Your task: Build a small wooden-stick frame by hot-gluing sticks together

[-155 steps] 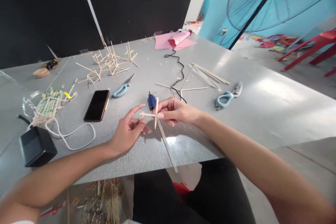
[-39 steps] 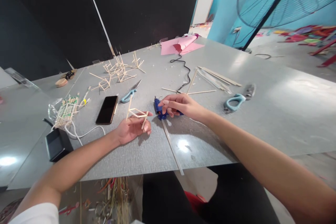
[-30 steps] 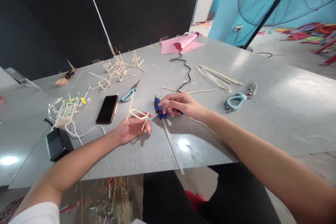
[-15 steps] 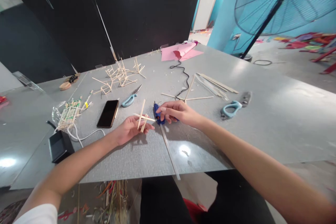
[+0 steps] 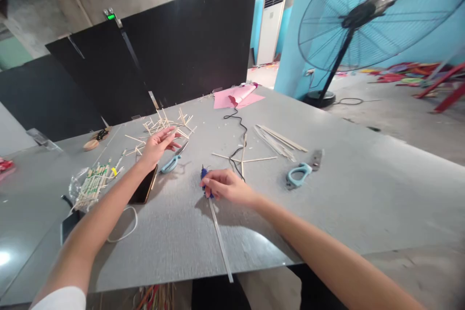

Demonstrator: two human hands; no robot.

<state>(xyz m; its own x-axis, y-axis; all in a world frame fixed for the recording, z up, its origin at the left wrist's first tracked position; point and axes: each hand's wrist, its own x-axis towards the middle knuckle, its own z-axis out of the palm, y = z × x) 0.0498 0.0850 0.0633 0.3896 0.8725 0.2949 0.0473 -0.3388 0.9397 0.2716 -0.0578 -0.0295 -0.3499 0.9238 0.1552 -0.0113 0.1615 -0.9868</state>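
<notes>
Over the pile of joined stick frames [image 5: 156, 125] at the back left, my left hand [image 5: 162, 146] reaches out with its fingers partly bent; whether a stick is between them is unclear. My right hand [image 5: 227, 186] is closed around the blue glue gun [image 5: 204, 173] near the table's middle. A long clear glue stick [image 5: 221, 242] trails from the gun towards the front edge. Behind my right hand lies a flat star of crossed sticks [image 5: 257, 159], beside a black cord [image 5: 238, 167].
Blue-handled scissors [image 5: 170, 163] and a phone [image 5: 144, 188] lie near my left arm. More scissors [image 5: 298, 175] and loose strips [image 5: 283, 138] lie right. Pink paper [image 5: 238, 97] is at the back; bundled sticks [image 5: 95, 181] sit left.
My left hand has moved away from the glue gun, back and left to the stick frames; the small crossed-stick piece it held is no longer near the gun. The camera view has tilted up.
</notes>
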